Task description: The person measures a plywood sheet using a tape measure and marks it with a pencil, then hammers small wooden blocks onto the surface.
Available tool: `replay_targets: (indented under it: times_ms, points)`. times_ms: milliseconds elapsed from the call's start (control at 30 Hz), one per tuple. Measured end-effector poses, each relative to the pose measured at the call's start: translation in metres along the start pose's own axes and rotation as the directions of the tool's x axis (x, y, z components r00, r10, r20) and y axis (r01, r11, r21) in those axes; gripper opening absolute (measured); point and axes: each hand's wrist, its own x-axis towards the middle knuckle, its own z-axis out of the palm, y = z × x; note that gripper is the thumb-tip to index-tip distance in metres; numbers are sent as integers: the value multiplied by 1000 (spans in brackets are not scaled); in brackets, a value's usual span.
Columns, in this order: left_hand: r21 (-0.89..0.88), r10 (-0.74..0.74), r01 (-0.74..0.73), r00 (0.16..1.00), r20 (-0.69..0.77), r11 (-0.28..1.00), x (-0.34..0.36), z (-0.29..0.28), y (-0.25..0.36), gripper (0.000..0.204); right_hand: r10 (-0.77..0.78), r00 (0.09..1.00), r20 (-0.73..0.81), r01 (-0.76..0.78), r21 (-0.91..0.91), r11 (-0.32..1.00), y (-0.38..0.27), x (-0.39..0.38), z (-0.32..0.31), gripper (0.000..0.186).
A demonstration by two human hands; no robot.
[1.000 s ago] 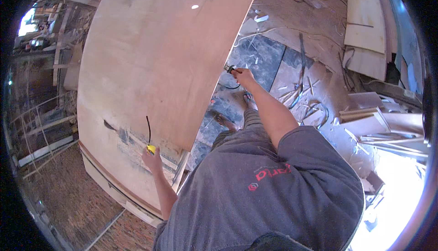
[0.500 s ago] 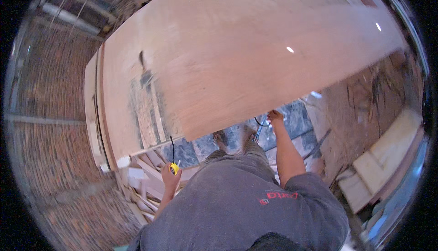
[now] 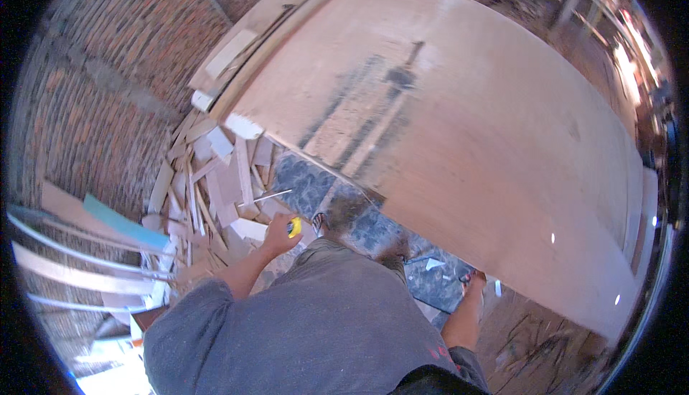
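Observation:
My left hand (image 3: 277,234) is closed on a yellow tape measure (image 3: 293,228), held out to the left of my body, beyond the near edge of a large plywood board (image 3: 495,172). My right hand (image 3: 473,287) grips a small dark tool (image 3: 466,278) at that edge, on the lower right; its detail is too small to make out. The board carries dark smudges (image 3: 399,77) around a lighter strip, with wooden battens (image 3: 258,61) along its left end. My sandaled feet (image 3: 319,222) stand below the edge on a dark, marbled-looking surface.
Wood offcuts (image 3: 226,187) lie heaped on the left below a brick wall (image 3: 108,100). Curved strips and a teal piece (image 3: 125,222) lean at the lower left. Timber framing (image 3: 574,0) stands beyond the board at upper right. A dusty brown floor (image 3: 531,345) shows at lower right.
My body and view have swung leftward, bringing the board's battened end and the offcut heap into the middle. My left hand, still holding the tape measure, is now off the board, over the offcuts.

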Motion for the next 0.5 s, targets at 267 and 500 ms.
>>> replay_targets:
  times_ms: [267, 500]
  points:
    - [-238, -110, 67, 979, -170, 969, 61, -79, -77, 58, -759, 650, -40, 429, -805, 409, -44, -118, 125, 32]
    - [-296, -360, 251, 835, -415, 922, 118, -164, -151, 56, -482, 661, 574, 728, -646, 228, -8, -206, 310, 33]
